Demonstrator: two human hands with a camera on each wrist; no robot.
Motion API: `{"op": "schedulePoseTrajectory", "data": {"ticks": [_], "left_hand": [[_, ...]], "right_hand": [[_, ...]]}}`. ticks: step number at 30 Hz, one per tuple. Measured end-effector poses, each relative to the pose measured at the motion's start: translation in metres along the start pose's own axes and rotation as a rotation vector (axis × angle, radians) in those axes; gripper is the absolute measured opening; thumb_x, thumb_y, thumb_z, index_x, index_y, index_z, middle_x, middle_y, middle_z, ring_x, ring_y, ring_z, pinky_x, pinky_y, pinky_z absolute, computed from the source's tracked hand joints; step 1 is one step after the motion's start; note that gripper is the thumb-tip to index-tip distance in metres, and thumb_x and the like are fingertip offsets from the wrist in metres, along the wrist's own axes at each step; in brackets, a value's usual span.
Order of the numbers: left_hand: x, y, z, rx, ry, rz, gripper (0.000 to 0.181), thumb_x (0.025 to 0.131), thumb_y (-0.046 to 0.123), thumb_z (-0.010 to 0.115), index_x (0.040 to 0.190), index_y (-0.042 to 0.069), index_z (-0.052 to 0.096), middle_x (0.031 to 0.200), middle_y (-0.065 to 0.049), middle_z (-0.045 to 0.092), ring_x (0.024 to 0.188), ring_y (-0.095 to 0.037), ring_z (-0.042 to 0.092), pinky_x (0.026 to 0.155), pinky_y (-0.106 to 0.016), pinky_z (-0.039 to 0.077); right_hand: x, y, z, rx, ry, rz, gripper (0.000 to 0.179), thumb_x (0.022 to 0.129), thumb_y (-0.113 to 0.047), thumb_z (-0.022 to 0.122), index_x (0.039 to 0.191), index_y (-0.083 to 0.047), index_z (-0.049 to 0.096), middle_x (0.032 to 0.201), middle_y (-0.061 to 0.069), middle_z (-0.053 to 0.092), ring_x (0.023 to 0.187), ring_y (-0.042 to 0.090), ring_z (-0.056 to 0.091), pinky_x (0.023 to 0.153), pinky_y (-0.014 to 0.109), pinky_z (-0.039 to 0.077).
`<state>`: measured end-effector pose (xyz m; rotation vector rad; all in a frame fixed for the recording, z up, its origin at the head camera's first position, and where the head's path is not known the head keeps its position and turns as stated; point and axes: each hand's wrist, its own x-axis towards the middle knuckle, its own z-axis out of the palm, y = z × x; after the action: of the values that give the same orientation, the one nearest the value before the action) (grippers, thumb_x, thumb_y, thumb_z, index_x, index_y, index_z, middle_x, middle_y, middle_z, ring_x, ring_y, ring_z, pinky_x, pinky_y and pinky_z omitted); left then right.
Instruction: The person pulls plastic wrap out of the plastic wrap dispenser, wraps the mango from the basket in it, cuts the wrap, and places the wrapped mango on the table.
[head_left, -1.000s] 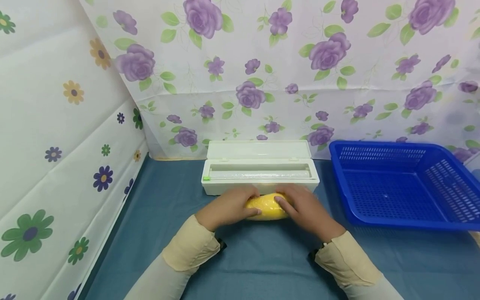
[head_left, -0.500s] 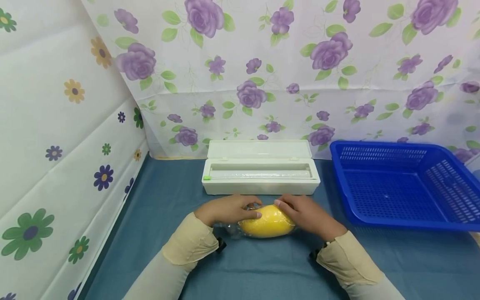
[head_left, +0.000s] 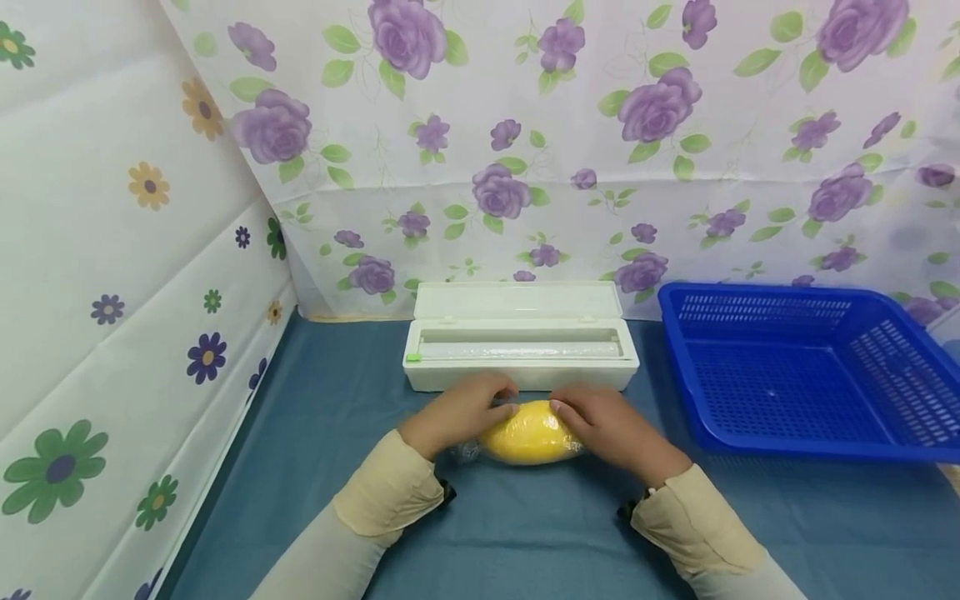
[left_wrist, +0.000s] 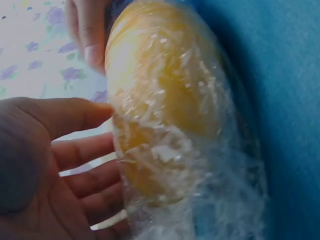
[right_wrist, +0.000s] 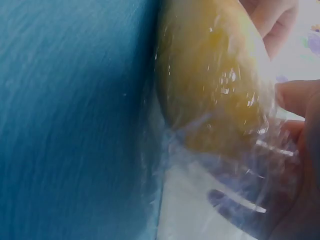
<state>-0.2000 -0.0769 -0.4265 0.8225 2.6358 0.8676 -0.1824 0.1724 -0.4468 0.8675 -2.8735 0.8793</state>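
A yellow oval fruit (head_left: 531, 435) wrapped in clear cling film lies on the blue cloth in the middle. My left hand (head_left: 457, 417) grips its left end, thumb on the upper side and fingers behind. On the right end my right hand (head_left: 613, 423) holds on in much the same way. Wrinkled loose film (left_wrist: 200, 215) gathers past the left end in the left wrist view. Film (right_wrist: 245, 175) also bunches beside my right fingers in the right wrist view. Just behind the fruit stands a white cling film dispenser (head_left: 521, 377), its lid raised.
A blue plastic basket (head_left: 772, 442) with perforated walls stands to the right. Inside the dispenser lies a film roll (head_left: 521, 348), with a small green slider (head_left: 413, 357) at its left. Flowered sheets (head_left: 450, 167) hang behind and at the left.
The wrapped fruit came toward me from close to the dispenser, turning as it moved, then shifted slightly back away. Both hands moved with it; the dispenser and basket stayed put.
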Motion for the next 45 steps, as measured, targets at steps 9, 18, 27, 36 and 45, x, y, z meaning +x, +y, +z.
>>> {"op": "schedulePoseTrajectory", "data": {"ticks": [9, 18, 27, 36, 45], "left_hand": [[0.009, 0.009, 0.016, 0.132, 0.200, 0.066, 0.021, 0.099, 0.010, 0.060, 0.118, 0.007, 0.067, 0.113, -0.008, 0.068, 0.105, -0.023, 0.065, 0.094, -0.038, 0.053], [0.013, 0.011, 0.036, 0.195, 0.291, 0.075, 0.030, 0.106, 0.007, 0.044, 0.132, 0.005, 0.058, 0.124, -0.012, 0.065, 0.120, -0.025, 0.063, 0.104, -0.038, 0.051], [0.010, 0.012, 0.039, -0.002, 0.188, 0.119, 0.039, 0.107, 0.013, 0.034, 0.143, 0.009, 0.048, 0.138, -0.009, 0.054, 0.127, -0.020, 0.053, 0.111, -0.040, 0.044], [0.008, 0.011, 0.032, -0.023, 0.031, 0.102, 0.065, 0.102, 0.030, 0.044, 0.161, 0.014, 0.022, 0.156, -0.004, 0.042, 0.131, -0.017, 0.048, 0.113, -0.044, 0.040], [0.012, 0.005, 0.041, 0.100, 0.029, 0.063, 0.108, 0.080, 0.051, 0.079, 0.162, 0.015, 0.018, 0.145, -0.001, 0.054, 0.121, -0.015, 0.056, 0.110, -0.045, 0.041]], "right_hand": [[0.000, -0.025, 0.011, -0.041, 0.202, -0.074, 0.031, 0.105, -0.018, 0.054, 0.133, -0.007, 0.063, 0.132, 0.011, 0.063, 0.123, 0.028, 0.062, 0.102, 0.049, 0.052], [0.000, -0.026, 0.036, -0.156, 0.153, -0.210, 0.043, 0.103, -0.019, 0.057, 0.142, -0.002, 0.054, 0.140, 0.016, 0.057, 0.131, 0.034, 0.054, 0.110, 0.052, 0.044], [0.004, -0.019, 0.037, -0.050, 0.164, -0.179, 0.039, 0.102, -0.019, 0.059, 0.138, -0.004, 0.059, 0.139, 0.015, 0.057, 0.131, 0.034, 0.054, 0.109, 0.053, 0.044], [0.005, -0.013, 0.035, 0.038, 0.151, -0.141, 0.033, 0.102, -0.016, 0.058, 0.134, -0.006, 0.061, 0.136, 0.012, 0.058, 0.130, 0.032, 0.054, 0.108, 0.055, 0.043], [0.005, -0.008, 0.034, 0.180, 0.098, -0.007, 0.037, 0.107, -0.025, 0.050, 0.141, -0.012, 0.049, 0.136, 0.009, 0.055, 0.119, 0.025, 0.054, 0.103, 0.051, 0.043]]}}
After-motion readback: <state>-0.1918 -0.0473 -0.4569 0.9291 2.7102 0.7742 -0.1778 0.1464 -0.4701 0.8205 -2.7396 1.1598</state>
